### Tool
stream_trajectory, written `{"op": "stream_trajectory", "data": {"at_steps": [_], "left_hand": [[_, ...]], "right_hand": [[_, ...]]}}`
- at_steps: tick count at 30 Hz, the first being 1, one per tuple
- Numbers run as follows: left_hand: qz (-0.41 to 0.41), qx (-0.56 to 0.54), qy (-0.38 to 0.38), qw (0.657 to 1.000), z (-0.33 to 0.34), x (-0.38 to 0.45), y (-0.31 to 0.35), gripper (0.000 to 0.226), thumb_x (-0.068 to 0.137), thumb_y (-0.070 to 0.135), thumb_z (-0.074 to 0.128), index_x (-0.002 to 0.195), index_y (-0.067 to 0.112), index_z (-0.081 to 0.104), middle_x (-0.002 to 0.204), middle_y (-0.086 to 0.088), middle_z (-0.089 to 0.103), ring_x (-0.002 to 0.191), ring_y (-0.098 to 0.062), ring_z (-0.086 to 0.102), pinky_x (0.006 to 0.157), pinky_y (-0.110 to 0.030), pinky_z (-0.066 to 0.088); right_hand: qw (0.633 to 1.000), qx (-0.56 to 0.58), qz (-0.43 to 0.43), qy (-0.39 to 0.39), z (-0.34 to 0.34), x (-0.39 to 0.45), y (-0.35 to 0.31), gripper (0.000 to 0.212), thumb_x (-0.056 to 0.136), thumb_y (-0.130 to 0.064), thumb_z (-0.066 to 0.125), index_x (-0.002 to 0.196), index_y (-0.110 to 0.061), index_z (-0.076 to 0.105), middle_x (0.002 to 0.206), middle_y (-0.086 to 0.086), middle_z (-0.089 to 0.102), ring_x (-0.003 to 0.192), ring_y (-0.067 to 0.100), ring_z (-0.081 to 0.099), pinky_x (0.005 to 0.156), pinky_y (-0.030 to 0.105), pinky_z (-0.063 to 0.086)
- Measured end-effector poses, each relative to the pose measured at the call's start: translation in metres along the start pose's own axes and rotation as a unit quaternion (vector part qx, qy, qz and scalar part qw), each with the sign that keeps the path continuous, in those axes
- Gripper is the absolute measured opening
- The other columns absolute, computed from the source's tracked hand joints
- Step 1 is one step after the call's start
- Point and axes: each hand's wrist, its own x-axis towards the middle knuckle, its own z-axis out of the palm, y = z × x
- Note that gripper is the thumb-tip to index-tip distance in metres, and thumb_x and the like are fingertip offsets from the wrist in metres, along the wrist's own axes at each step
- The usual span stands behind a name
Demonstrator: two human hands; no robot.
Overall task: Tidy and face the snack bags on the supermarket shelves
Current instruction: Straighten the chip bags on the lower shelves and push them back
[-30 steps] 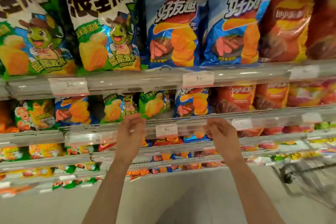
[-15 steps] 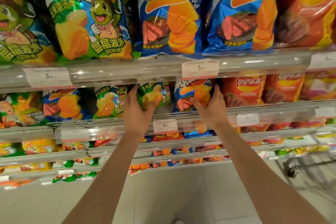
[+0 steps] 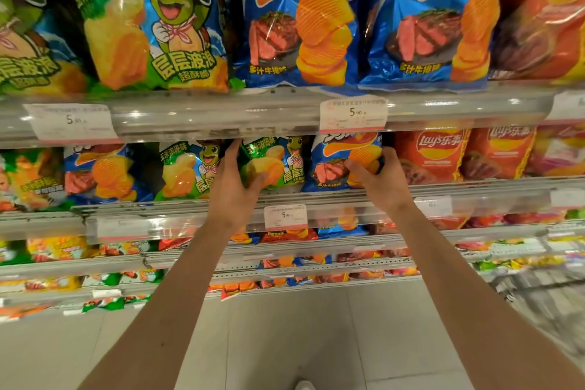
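Head view shows my left hand (image 3: 232, 190) gripping the green bag (image 3: 275, 165) by its left edge and my right hand (image 3: 378, 182) gripping the blue bag (image 3: 343, 165) beside it, both upright on the second shelf (image 3: 474, 188), straight ahead of my knuckles.

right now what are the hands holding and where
Left hand grips the small green turtle-print snack bag by its left edge; right hand grips the small blue steak-print chip bag by its right edge.

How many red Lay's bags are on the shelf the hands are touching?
2 clearly: one Lay's bag right of the blue bag, another next along. More may sit behind; bags further right are blurred.
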Motion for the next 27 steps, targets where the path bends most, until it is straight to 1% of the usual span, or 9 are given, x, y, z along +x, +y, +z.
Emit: {"op": "stream_trajectory", "data": {"at_steps": [3,6,11,15,20,22,24,25,27], "left_hand": [[0.017,0.009,-0.006,1.000,0.002,0.001,0.002,0.083,0.092,0.030,0.076,0.158,0.029,0.026,0.155,-0.006,0.048,0.138,-0.028,0.050,0.106,-0.050,0.051],[0.037,-0.003,-0.017,0.999,0.002,0.001,0.003,0.078,0.092,0.025,0.077,0.155,0.033,0.032,0.150,-0.005,0.049,0.130,-0.028,0.055,0.102,-0.048,0.053],[0.040,-0.025,-0.010,0.999,0.001,-0.002,-0.001,0.077,0.090,0.026,0.079,0.153,0.033,0.034,0.151,-0.003,0.046,0.134,-0.025,0.051,0.108,-0.051,0.049],[0.036,-0.028,0.031,0.998,-0.001,0.001,0.007,0.071,0.092,0.033,0.077,0.152,0.020,0.041,0.146,-0.005,0.052,0.131,-0.025,0.054,0.107,-0.053,0.049],[0.052,-0.047,0.042,0.997,-0.014,0.001,0.017,0.068,0.091,0.036,0.078,0.148,0.017,0.048,0.140,-0.005,0.061,0.128,-0.027,0.058,0.105,-0.051,0.051],[0.040,-0.067,0.043,0.996,-0.020,-0.007,0.016,0.070,0.090,0.034,0.079,0.150,0.021,0.046,0.138,0.008,0.061,0.123,-0.012,0.059,0.103,-0.036,0.053],[0.028,-0.087,0.051,0.995,-0.027,-0.017,0.011,0.071,0.089,0.031,0.080,0.151,0.026,0.045,0.126,0.040,0.054,0.109,0.015,0.056,0.090,-0.007,0.047],[0.025,-0.097,0.053,0.994,-0.031,-0.022,0.009,0.070,0.089,0.029,0.080,0.151,0.029,0.046,0.118,0.053,0.049,0.105,0.023,0.053,0.083,0.001,0.044],[0.021,-0.113,0.046,0.992,-0.041,-0.031,0.006,0.068,0.089,0.026,0.081,0.148,0.033,0.048,0.113,0.057,0.048,0.105,0.024,0.052,0.081,0.000,0.046]], "right_hand": [[1.000,0.001,0.003,-0.021,-0.004,0.001,-0.002,0.042,0.088,-0.038,0.078,0.114,-0.016,0.054,0.095,-0.014,0.066,0.077,-0.013,0.064,0.064,0.007,0.047],[0.999,-0.008,0.002,-0.049,-0.007,0.004,-0.006,0.043,0.089,-0.039,0.077,0.118,-0.020,0.052,0.101,-0.015,0.065,0.087,-0.004,0.063,0.070,0.014,0.047],[0.997,-0.066,0.006,-0.047,-0.004,-0.002,-0.011,0.039,0.092,-0.044,0.072,0.114,-0.024,0.047,0.089,-0.022,0.059,0.077,-0.005,0.055,0.071,0.025,0.043],[0.997,-0.077,-0.016,-0.027,-0.001,-0.010,-0.014,0.046,0.094,-0.042,0.071,0.123,-0.012,0.051,0.099,-0.007,0.065,0.087,0.016,0.061,0.076,0.031,0.046],[0.998,-0.054,-0.016,-0.006,-0.002,-0.021,-0.017,0.051,0.093,-0.039,0.073,0.129,-0.011,0.053,0.112,0.002,0.070,0.104,0.025,0.068,0.089,0.041,0.056],[0.999,-0.040,-0.016,-0.001,-0.004,-0.028,-0.017,0.053,0.093,-0.037,0.073,0.134,-0.010,0.054,0.121,0.007,0.069,0.111,0.026,0.066,0.095,0.047,0.055],[0.998,-0.060,-0.022,0.018,-0.005,-0.037,-0.017,0.057,0.093,-0.036,0.073,0.138,-0.008,0.053,0.130,0.011,0.063,0.120,0.028,0.059,0.102,0.050,0.051],[0.995,-0.084,-0.030,0.040,-0.004,-0.042,-0.017,0.058,0.094,-0.036,0.072,0.139,-0.006,0.052,0.132,0.013,0.058,0.124,0.030,0.055,0.104,0.049,0.048],[0.988,-0.114,-0.059,0.089,-0.001,-0.053,-0.019,0.054,0.094,-0.035,0.072,0.135,-0.005,0.055,0.129,0.015,0.056,0.123,0.030,0.050,0.104,0.047,0.046]]}}
